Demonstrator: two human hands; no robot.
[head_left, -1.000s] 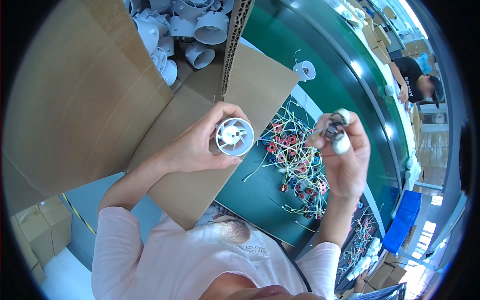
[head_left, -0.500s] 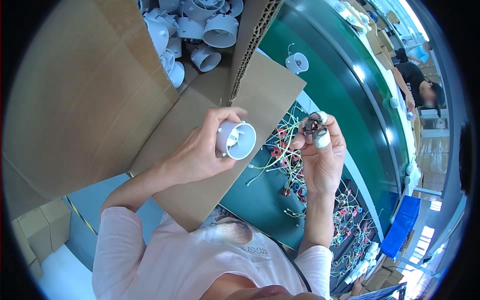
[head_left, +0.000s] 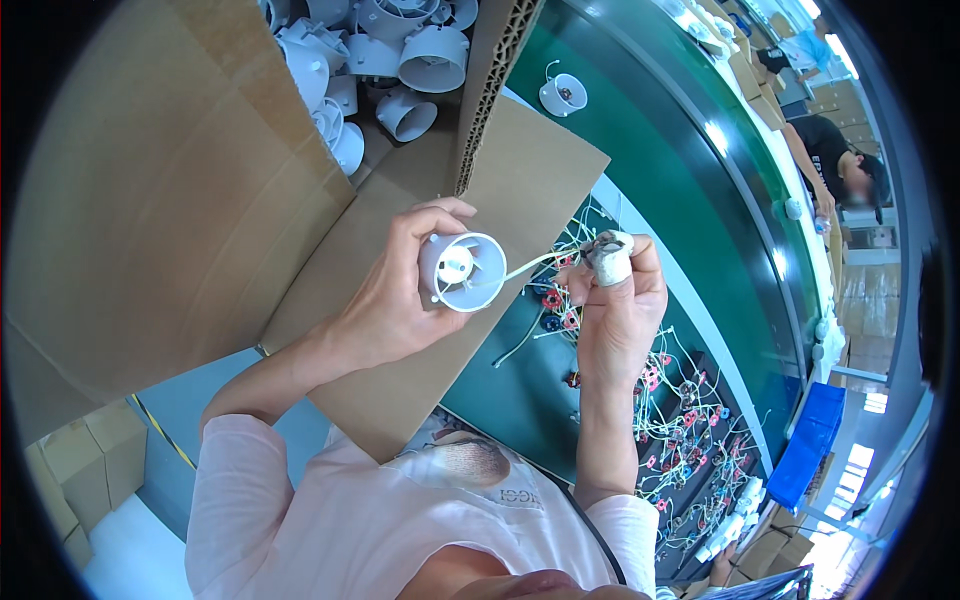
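My left hand (head_left: pixel 395 290) grips a white plastic cup-shaped housing (head_left: pixel 462 271) with its open mouth facing me. My right hand (head_left: pixel 615 300) pinches a small wired part (head_left: pixel 606 252) between wrapped fingertips. A thin white wire (head_left: pixel 530 265) runs from that part into the housing. Both hands hover close together above a cardboard flap (head_left: pixel 520 190) and the green table (head_left: pixel 640 150).
An open cardboard box (head_left: pixel 150 200) at upper left holds several white housings (head_left: pixel 400 50). A pile of small wired parts (head_left: pixel 680 400) with red and blue pieces lies on the table at right. One white housing (head_left: pixel 562 94) sits alone on the table. Another person (head_left: pixel 835 160) works far right.
My hands have come closer together, and the wire from the right-hand part now reaches into the housing. The housing has turned in my left hand.
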